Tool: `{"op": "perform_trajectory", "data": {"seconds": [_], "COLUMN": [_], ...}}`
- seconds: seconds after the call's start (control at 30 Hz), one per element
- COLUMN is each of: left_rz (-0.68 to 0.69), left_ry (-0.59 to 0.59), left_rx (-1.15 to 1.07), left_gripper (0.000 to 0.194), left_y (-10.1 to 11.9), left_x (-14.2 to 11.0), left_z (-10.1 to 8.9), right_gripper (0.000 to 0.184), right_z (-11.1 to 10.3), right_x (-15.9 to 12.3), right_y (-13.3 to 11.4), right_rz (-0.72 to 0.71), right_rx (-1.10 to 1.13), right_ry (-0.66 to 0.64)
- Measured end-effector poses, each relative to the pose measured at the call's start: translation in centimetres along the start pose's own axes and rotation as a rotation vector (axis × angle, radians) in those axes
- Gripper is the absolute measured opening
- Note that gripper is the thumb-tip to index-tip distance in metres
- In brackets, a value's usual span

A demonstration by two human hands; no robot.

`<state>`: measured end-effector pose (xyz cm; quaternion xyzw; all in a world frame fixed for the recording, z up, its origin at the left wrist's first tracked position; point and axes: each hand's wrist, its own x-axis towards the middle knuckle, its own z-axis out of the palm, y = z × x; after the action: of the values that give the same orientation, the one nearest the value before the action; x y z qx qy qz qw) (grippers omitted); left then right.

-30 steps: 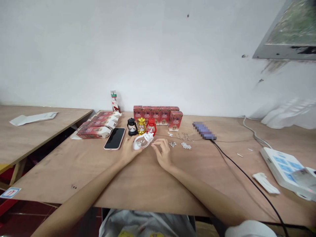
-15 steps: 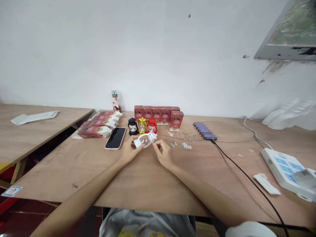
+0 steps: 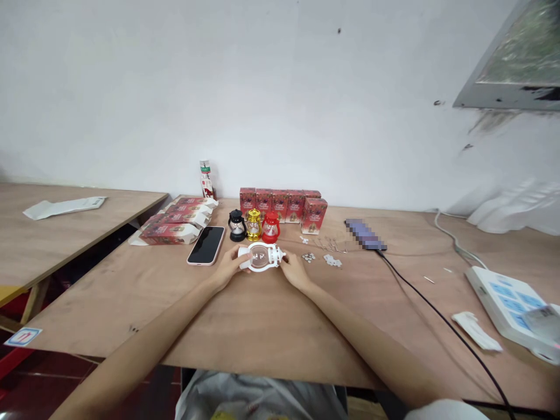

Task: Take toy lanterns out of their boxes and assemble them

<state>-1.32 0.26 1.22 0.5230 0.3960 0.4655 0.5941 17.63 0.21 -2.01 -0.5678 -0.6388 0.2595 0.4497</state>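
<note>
A small white toy lantern with a clear globe lies sideways between my two hands, just above the table. My left hand grips its base end, thumb on top. At the lantern's cap, the closed fingers of my right hand pinch the tip; their ends are partly hidden. Behind it stand three upright lanterns: a black one, a gold one and a red one. Right of my right hand are small round metal pieces, white plastic bits and thin bent wires.
Red printed boxes line the wall side, with flattened-looking open boxes at the left. A pink-edged phone lies beside my left hand. On the right are a cabled phone, a white power strip and a bottle back left.
The white lantern has turned from tilted to nearly level and come slightly lower. My right hand has moved onto its cap end; earlier its fingers were just below it.
</note>
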Motion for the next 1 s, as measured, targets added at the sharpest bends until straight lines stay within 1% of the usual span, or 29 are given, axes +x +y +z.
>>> {"op": "perform_trajectory", "data": {"seconds": [0.07,0.27,0.47,0.63,0.87,1.0], "left_rz": [-0.011,-0.020,0.009,-0.003,-0.012,0.004], "left_ry": [-0.027,-0.062,-0.045,-0.004,0.073,0.111], "left_rx": [0.028,0.059,0.077,0.057,0.023,0.050], "left_gripper": [0.048,0.047,0.047,0.049,0.048,0.046], "left_y": [-0.01,-0.11,-0.07,-0.05,-0.23,-0.33], "left_x": [-0.04,0.21,0.19,0.23,0.56,0.68], "left_z": [0.06,-0.10,0.04,0.07,-0.31,-0.28], "right_gripper": [0.014,0.022,0.016,0.010,0.022,0.038], "right_z": [-0.04,-0.23,-0.22,-0.09,0.02,-0.11], "right_x": [-0.14,-0.23,-0.04,0.10,0.05,-0.09], "right_y": [-0.22,-0.49,-0.25,0.08,0.24,0.02], "right_rz": [-0.001,-0.012,-0.010,-0.001,0.012,0.006], "right_rx": [-0.042,-0.097,-0.082,-0.022,0.105,0.159], "right_ry": [-0.024,-0.066,-0.050,-0.015,0.025,-0.008]}}
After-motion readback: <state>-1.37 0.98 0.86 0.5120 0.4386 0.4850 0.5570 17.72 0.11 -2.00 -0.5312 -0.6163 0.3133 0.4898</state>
